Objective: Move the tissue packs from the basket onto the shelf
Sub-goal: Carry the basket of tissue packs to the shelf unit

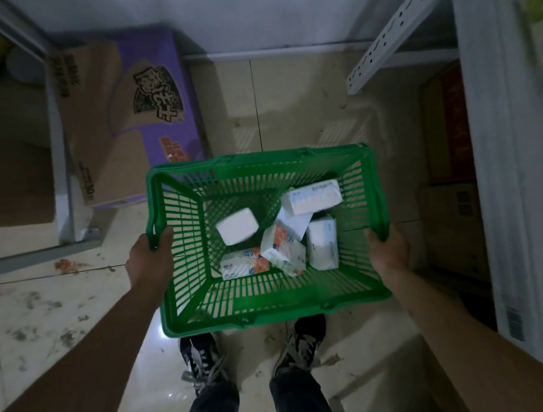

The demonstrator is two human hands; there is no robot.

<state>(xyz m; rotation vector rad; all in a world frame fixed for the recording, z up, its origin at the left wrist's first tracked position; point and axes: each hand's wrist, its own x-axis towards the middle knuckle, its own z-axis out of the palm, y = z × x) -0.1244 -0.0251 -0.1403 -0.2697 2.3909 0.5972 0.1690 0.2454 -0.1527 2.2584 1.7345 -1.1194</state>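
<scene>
I'm carrying the green plastic basket (270, 311) out in front of me at about waist height, and everything else sits relative to it. The metal shelf unit (390, 41) stands beyond and to the right of the basket, its perforated upright angling toward me; that's my guess for where the packs will go. Off the basket's far-left corner lies the purple-and-brown cardboard carton (142, 118) on the tiled floor (290, 105).

Both hands are on the basket's side rims so it stays level and nothing slides out. My left hand (149, 258) is curled tight around the left rim, thumb over the top. My right hand (387, 250) wraps the right rim the same way, fingers tucked underneath.

Down inside the basket, the tissue packs (280, 233) are heaped loosely toward the right half of the floor grid, tumbled at odd angles. One plain white pack (237, 226) sits apart on the left. None has left the basket yet, so I'd say I'm only bringing the load to the shelf.
</scene>
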